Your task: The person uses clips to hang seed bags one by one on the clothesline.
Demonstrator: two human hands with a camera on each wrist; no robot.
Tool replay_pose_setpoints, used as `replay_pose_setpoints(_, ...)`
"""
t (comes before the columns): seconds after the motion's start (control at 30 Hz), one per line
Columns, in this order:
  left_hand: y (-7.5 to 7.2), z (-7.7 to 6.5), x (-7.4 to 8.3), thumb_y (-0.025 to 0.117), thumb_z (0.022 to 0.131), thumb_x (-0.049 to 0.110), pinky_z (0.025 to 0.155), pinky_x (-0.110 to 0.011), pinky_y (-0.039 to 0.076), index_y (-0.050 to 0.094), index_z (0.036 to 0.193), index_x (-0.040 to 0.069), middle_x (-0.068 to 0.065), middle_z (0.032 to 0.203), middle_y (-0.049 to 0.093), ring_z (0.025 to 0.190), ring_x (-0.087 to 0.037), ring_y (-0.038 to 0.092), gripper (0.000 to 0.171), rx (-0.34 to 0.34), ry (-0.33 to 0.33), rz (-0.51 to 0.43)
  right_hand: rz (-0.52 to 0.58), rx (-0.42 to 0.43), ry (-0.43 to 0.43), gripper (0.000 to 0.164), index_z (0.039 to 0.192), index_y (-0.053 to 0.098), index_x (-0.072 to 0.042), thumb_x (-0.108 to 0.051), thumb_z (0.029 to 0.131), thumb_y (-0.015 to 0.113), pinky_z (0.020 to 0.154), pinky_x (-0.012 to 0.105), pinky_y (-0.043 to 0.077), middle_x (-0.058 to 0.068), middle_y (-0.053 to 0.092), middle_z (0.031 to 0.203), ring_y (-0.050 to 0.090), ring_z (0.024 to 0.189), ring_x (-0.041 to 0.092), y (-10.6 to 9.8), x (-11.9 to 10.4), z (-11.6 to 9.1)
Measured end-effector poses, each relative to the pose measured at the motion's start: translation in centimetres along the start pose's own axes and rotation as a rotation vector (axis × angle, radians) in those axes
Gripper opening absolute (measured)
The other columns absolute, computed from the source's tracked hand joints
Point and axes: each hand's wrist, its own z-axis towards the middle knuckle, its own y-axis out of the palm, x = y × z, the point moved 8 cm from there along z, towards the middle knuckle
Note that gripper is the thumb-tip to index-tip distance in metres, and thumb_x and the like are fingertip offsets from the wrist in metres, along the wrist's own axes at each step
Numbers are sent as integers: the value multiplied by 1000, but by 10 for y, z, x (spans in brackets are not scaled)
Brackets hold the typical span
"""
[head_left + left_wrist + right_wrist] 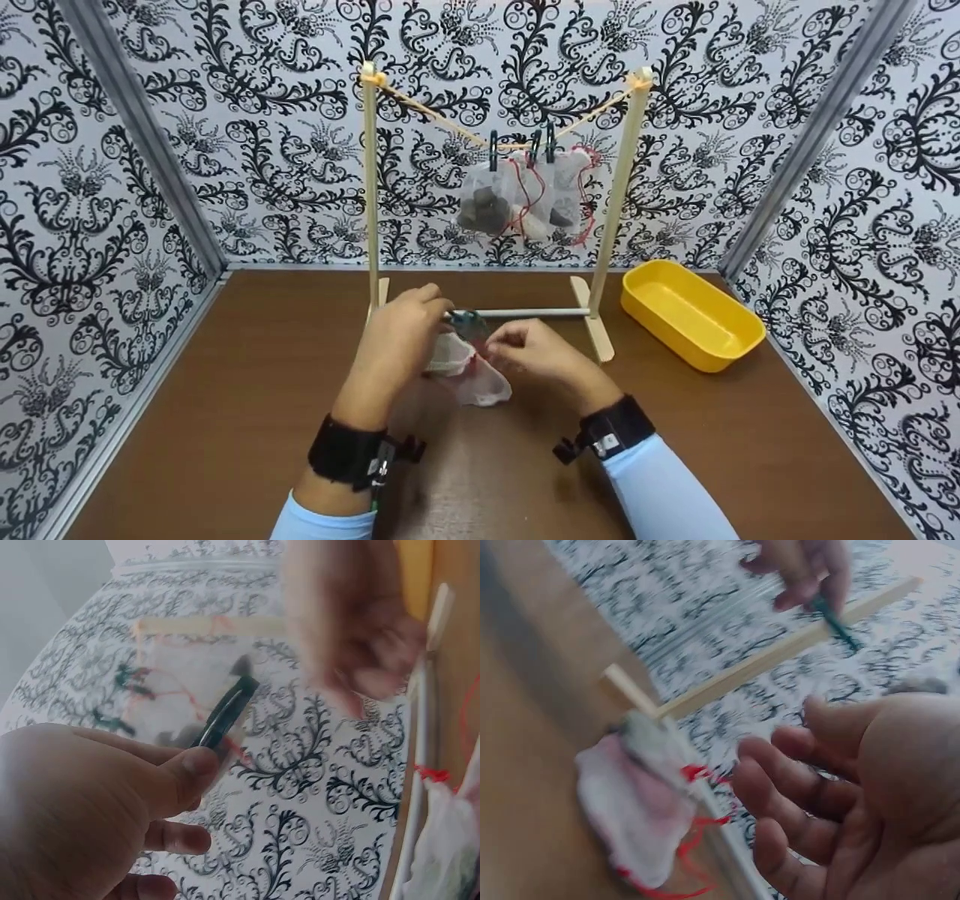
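Green clip: sat over the table, slanting lengthwise up and rightward in the left wrist view.
Left hand: pinched it between thumb and finger, with other fingers loosely bent.
Right hand: hung half-open near red-corded bags, gripping nothing.
White strap patch: showed too small to read.

Bare left hand: thumb and forefinger pinching
Bare right hand: fingers loosely bent
Light-blue-sleeved forearms: both extended forward

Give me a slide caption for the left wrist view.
Left hand pinching a green clip, mesh bags hanging behind.
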Motion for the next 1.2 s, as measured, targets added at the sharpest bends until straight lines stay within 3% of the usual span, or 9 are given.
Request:
replay_pose_setpoints(0.13,-9,-3,-13,96,86,18,66,-44,67,84,94,10,1,93,75,82,-27,78,17,62,-41,29,-173,59,-6,17,117,82,-3,-12,102,84,92,35,65,8,83,108,74,97,15,10,7,5)
replay_pose_setpoints(0.4,-15,-7,-24,97,80,5,59,-48,65,74,80,10,1,89,75,70,-31,78,23,122,-73,83,-399,134,-121,27,120,81,-4,-6,94,89,106,54,64,14,79,121,77,114,34,22,3,10)
replay_pose_setpoints(0.5,-14,-6,-25,97,80,5,59,-49,65,74,80,10,2,88,73,69,-31,78,24,115,-76,82,-442,161,-159,37,128,80,-5,-6,93,91,108,54,63,16,75,128,76,118,38,25,2,10)
replay_pose_setpoints(0.63,-12,-7,-27,96,81,5,59,-48,65,73,79,10,3,87,71,68,-30,77,24,109,-93,81,-527,172,-213,44,134,81,-11,-8,91,92,105,49,64,12,71,131,73,119,32,32,-2,14)
replay_pose_setpoints(0.87,-12,-9,-30,94,83,4,54,-46,63,71,77,11,3,83,67,63,-29,74,25,131,-113,95,-776,181,-358,14,100,88,-15,-7,90,91,97,43,65,6,75,119,72,112,27,46,-21,27)
replay_pose_setpoints(1.0,-17,-11,-34,90,87,3,49,-47,60,68,76,10,1,82,67,58,-30,71,26,174,-132,93,-760,197,-332,9,101,85,-13,-6,97,82,91,41,67,4,79,106,77,100,26,35,-42,38)
replay_pose_setpoints(1.2,-24,-11,-38,84,89,0,48,-49,59,69,75,10,1,81,71,59,-33,72,22,219,-159,90,-596,218,-151,7,110,80,-13,-13,109,73,81,36,70,6,81,107,78,91,22,-5,-90,60)
